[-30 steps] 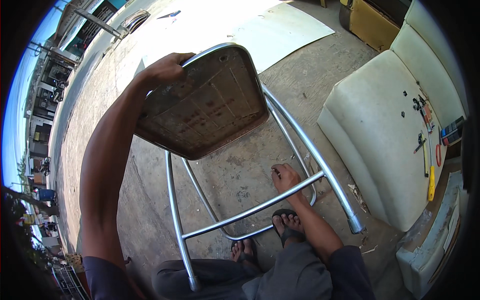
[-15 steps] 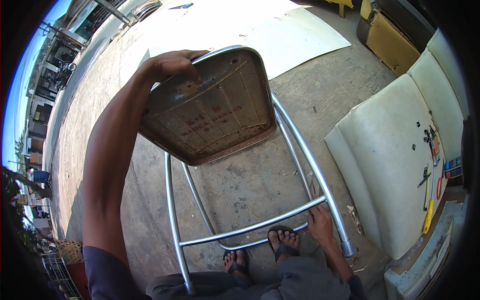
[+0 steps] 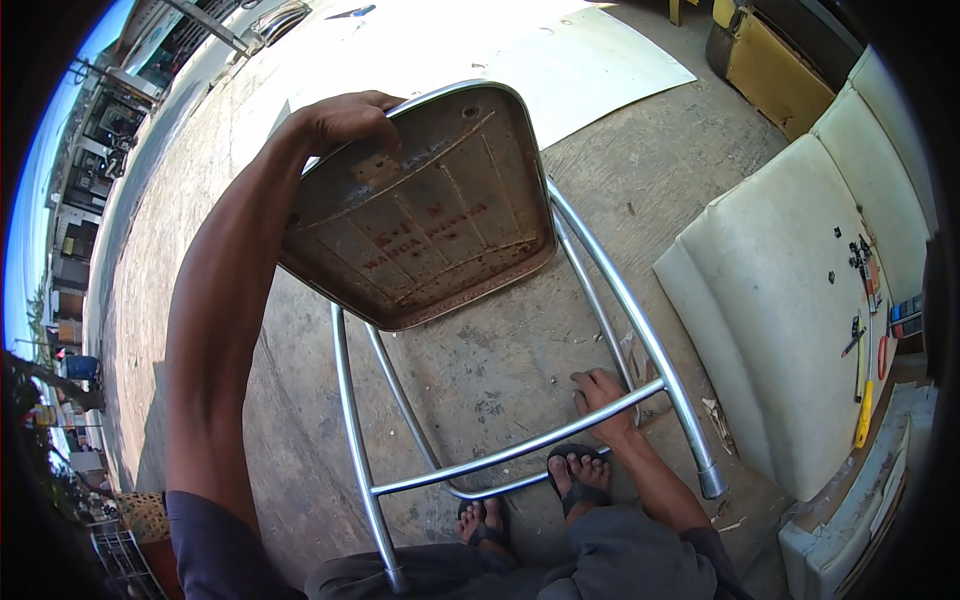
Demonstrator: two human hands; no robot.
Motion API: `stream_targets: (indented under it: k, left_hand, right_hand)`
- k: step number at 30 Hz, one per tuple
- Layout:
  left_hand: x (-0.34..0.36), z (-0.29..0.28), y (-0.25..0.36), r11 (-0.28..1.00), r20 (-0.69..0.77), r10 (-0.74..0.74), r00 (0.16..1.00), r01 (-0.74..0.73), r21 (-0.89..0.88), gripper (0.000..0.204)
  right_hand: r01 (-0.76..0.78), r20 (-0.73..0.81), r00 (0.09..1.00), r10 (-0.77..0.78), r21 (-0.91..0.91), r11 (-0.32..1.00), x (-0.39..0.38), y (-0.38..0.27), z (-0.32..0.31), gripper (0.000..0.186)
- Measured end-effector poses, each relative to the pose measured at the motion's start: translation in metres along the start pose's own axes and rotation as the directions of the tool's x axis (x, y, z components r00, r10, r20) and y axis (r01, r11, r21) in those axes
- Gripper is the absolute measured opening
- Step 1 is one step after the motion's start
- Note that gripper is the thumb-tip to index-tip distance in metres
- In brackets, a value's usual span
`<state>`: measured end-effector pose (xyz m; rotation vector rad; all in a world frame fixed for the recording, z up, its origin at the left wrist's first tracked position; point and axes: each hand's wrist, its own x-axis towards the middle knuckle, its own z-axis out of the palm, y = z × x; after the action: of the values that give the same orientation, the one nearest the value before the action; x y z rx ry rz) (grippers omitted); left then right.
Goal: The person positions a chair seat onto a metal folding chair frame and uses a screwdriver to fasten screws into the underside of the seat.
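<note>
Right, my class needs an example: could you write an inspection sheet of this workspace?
Surface: grey concrete floor, stained, with scattered bits.
Job's things: silver tubular metal chair frame; rusty brown metal panel, silver-rimmed, tilted.
Clutter: yellow-handled screwdriver and small black parts on a cream upholstered seat.
Hands: left hand grips the panel's upper edge; right hand is near the frame's tubes, contents unclear.
Cables: nothing seen near the hands.
Surroundings: flat white sheet; roadside buildings at left.

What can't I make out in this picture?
In the head view:
Far side of the brown panel: turned away.
Some fingers of the left hand: behind the panel.
Anything in the right hand: too small, the hand partly behind a chrome crossbar.
Small black pieces on the pale seat: too small.
White sheet: partly washed out by glare.
</note>
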<state>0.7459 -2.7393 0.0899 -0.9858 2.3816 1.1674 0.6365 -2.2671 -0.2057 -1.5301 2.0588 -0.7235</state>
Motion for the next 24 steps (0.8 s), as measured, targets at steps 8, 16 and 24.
stream_targets:
  k: [8,16,24]
  left_hand:
    - [-0.002,0.002,-0.001,0.989,0.026,0.138,0.99,-0.136,-0.061,0.071]
    - [0.02,-0.009,-0.017,0.863,0.043,-0.061,0.997,0.074,-0.499,0.069]
    - [0.037,-0.014,-0.031,0.9,0.021,-0.175,0.984,0.168,-0.401,0.045]
  right_hand:
    - [0.078,0.099,0.993,-0.071,-0.075,0.994,0.004,-0.01,0.025,0.039]
    - [-0.108,0.067,0.992,0.104,0.058,0.992,0.025,-0.035,0.003,0.024]
    - [-0.412,0.809,0.547,0.215,0.037,0.91,-0.118,-0.034,-0.143,0.029]
